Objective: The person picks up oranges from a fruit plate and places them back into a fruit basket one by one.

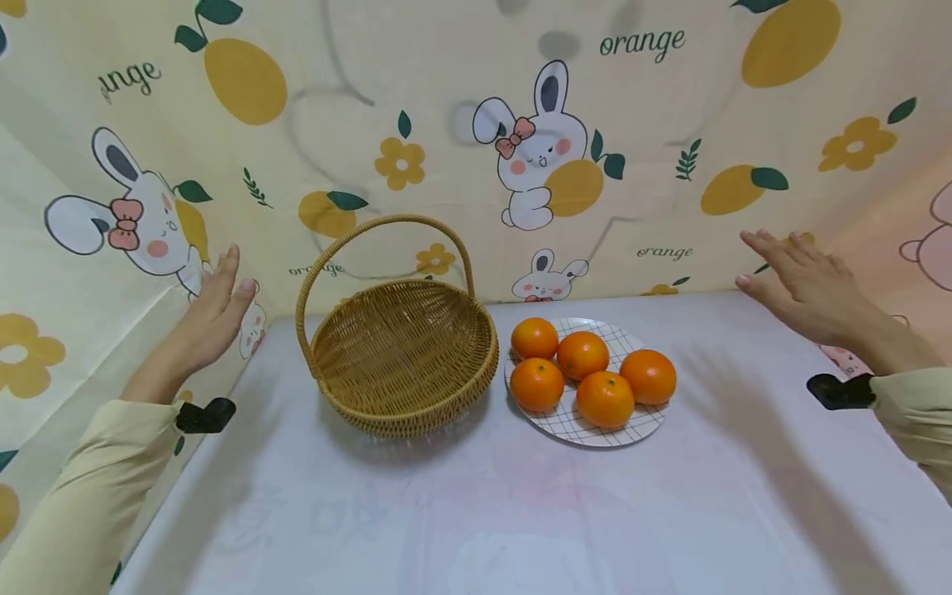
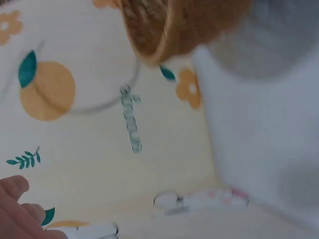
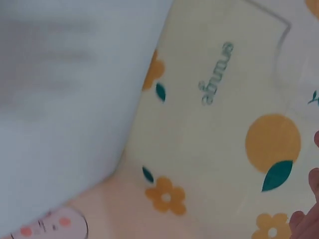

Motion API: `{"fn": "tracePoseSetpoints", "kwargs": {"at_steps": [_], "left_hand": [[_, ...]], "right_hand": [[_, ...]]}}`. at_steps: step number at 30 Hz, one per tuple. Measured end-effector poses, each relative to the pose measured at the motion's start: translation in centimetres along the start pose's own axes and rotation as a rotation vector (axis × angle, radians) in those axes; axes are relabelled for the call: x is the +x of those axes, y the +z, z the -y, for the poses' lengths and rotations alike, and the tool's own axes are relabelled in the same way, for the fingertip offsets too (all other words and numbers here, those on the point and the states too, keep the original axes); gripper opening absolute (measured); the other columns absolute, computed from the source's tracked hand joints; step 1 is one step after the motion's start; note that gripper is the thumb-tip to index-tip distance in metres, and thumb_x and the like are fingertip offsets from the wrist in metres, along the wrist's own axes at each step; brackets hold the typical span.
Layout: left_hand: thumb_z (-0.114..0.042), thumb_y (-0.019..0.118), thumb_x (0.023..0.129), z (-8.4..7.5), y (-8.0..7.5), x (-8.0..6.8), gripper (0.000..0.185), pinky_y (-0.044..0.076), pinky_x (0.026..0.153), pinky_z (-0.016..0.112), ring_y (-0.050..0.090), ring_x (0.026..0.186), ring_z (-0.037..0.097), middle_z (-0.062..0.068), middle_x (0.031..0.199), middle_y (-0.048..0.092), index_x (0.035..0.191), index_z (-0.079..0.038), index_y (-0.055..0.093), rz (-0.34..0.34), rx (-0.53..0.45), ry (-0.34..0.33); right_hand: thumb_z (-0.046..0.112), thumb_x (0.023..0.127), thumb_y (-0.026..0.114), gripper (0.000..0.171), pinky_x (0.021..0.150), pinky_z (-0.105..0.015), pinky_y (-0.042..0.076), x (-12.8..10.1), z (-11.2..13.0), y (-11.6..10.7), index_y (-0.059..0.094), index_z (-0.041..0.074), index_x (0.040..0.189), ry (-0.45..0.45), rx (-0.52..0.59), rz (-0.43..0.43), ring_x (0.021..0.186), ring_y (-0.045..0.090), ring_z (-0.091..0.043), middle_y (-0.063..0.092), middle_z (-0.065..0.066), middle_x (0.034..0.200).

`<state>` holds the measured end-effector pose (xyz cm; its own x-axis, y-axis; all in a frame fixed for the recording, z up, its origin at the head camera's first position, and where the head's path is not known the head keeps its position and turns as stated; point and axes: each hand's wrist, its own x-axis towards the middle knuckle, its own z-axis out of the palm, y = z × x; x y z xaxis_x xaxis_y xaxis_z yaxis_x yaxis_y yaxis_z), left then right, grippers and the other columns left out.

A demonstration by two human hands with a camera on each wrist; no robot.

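Observation:
A wicker basket (image 1: 405, 355) with a tall hoop handle stands at the middle left of the white table. To its right, several oranges (image 1: 606, 399) lie on a round white plate (image 1: 587, 435) with a dark grid pattern. My left hand (image 1: 210, 318) is raised at the left, apart from the basket, its fingers straight and holding nothing. On the far side, my right hand (image 1: 811, 291) hovers to the right of the plate with fingers extended, touching nothing. Only fingertips of each hand show in the wrist views, and part of the basket (image 2: 164, 30) appears in the left one.
A cloth (image 1: 446, 74) printed with rabbits, oranges and flowers hangs behind and at both sides of the table (image 1: 476, 512). Dark wrist-worn pieces sit on both sleeves. Shadows of the arms fall across the tabletop.

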<state>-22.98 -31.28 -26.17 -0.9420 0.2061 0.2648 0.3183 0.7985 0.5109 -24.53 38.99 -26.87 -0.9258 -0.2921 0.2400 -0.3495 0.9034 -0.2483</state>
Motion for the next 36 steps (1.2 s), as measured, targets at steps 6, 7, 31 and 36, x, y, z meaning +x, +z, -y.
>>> {"fn": "tracePoseSetpoints", "kwargs": {"at_steps": [6, 7, 31, 36], "left_hand": [[-0.035, 0.01, 0.106, -0.8, 1.3, -1.8, 0.06, -0.013, 0.112, 0.049, -0.014, 0.142, 0.035, 0.02, 0.157, -0.014, 0.152, -0.003, -0.014, -0.035, -0.268, -0.003], [-0.036, 0.01, 0.106, -1.0, 1.6, -2.0, 0.06, -0.012, 0.112, 0.049, -0.013, 0.143, 0.034, 0.02, 0.158, -0.013, 0.152, -0.003, -0.013, -0.035, -0.308, -0.011], [-0.013, 0.051, 0.1, -2.9, 11.2, -5.1, 0.076, 0.007, 0.116, 0.038, -0.008, 0.145, 0.02, 0.007, 0.161, -0.006, 0.156, -0.009, -0.001, -0.189, -0.828, -0.209], [-0.006, 0.049, 0.1, -3.0, 12.0, -5.2, 0.076, 0.005, 0.116, 0.038, -0.011, 0.144, 0.014, 0.002, 0.161, -0.009, 0.156, -0.011, -0.002, -0.165, -0.862, -0.244]], "right_hand": [[0.029, 0.1, 0.049, 0.071, 0.105, -0.072, -0.003, -0.6, 1.5, 0.9, 0.009, 0.019, 0.158, 0.001, 0.217, -0.068, 0.14, 0.004, -0.051, 0.013, -0.027, 0.156], [0.028, 0.1, 0.049, 0.07, 0.104, -0.074, 0.001, -0.9, 1.7, 1.2, 0.01, 0.02, 0.158, 0.009, 0.248, -0.087, 0.139, 0.008, -0.052, 0.016, -0.027, 0.156], [0.021, 0.091, 0.068, 0.058, 0.092, -0.047, 0.039, -3.3, 3.0, 11.0, 0.04, 0.005, 0.139, 0.13, 0.577, -0.049, 0.124, 0.039, -0.039, 0.043, -0.019, 0.137], [0.022, 0.09, 0.07, 0.068, 0.096, -0.065, 0.032, -3.1, 3.4, 12.6, 0.032, 0.002, 0.143, 0.139, 0.631, 0.038, 0.126, 0.032, -0.047, 0.035, -0.025, 0.142]]}}
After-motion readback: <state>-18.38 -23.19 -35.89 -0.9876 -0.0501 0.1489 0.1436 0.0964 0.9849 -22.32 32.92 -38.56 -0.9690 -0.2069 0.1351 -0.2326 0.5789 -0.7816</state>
